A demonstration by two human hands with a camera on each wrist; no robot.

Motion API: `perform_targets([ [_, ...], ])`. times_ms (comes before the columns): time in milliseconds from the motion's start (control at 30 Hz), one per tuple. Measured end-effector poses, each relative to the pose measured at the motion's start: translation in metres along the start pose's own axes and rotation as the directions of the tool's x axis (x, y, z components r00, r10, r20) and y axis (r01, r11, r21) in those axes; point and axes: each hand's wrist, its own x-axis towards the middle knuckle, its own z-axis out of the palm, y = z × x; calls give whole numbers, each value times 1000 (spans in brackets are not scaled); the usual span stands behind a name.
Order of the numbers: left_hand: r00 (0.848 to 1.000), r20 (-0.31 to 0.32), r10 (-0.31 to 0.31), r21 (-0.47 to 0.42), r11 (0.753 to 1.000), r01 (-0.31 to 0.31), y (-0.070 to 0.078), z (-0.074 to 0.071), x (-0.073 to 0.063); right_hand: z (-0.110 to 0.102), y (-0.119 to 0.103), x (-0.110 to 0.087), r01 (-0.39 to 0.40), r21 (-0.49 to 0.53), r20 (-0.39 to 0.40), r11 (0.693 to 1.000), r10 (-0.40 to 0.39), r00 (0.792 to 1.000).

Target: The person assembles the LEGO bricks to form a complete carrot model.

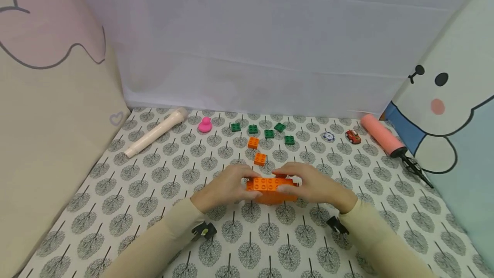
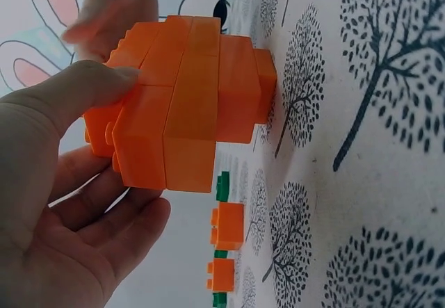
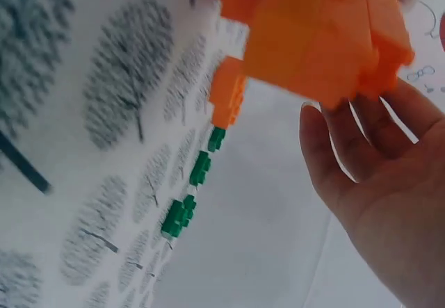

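A stepped block of joined orange toy bricks (image 1: 270, 197) stands on the tree-patterned cloth, its studs facing up. My left hand (image 1: 230, 184) holds its left side, with the thumb on the near face and the fingers on the far side. At the right end my right hand (image 1: 314, 182) grips it in the same way. In the left wrist view the brick build (image 2: 191, 106) widens in the middle and narrows towards the cloth. Just beyond the hands lie two loose orange bricks, one nearer (image 1: 260, 158) and one farther (image 1: 253, 143).
Several green bricks (image 1: 269, 134) are scattered behind the orange ones. A pink rubber duck (image 1: 205, 125) and a pale microphone-shaped tube (image 1: 156, 132) lie at the back left. At the back right are a poker chip (image 1: 328, 136), a red toy car (image 1: 353, 137) and a folded pink umbrella (image 1: 384, 136).
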Motion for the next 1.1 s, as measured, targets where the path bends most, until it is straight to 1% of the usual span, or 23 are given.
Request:
perform_targets([
  [33, 1000, 3, 2, 0, 1000, -2, 0, 0, 0, -4, 2, 3, -5, 13, -4, 1000, 5, 1000],
  [100, 1000, 7, -5, 4, 1000, 5, 1, 1, 1, -13, 7, 10, -29, 6, -14, 1000, 29, 999],
  [200, 999, 19, -30, 0, 1000, 30, 2, 2, 1, -24, 17, 27, -53, -60, -10, 997, 52, 999],
  [267, 999, 22, -38, 6, 999, 38, 3, 3, 2, -28, 26, 38, -62, -106, 6, 992, 63, 998],
  [400, 999, 9, -51, 27, 998, 51, 3, 5, 1, -27, 41, 60, -109, -165, 59, 980, 120, 991],
  [467, 999, 1, -52, 34, 998, 52, 3, 5, 0, -24, 44, 69, -138, -184, 92, 973, 157, 983],
  [600, 999, -7, -46, 35, 998, 46, 2, 5, 0, -15, 49, 86, -151, -222, 138, 963, 184, 973],
  [900, 999, -13, -42, 41, 998, 43, 3, 6, 1, 5, 55, 98, -129, -263, 152, 956, 173, 973],
  [1100, 999, -14, -37, 47, 998, 37, 4, 5, 1, 11, 56, 101, -125, -246, 157, 961, 167, 973],
])
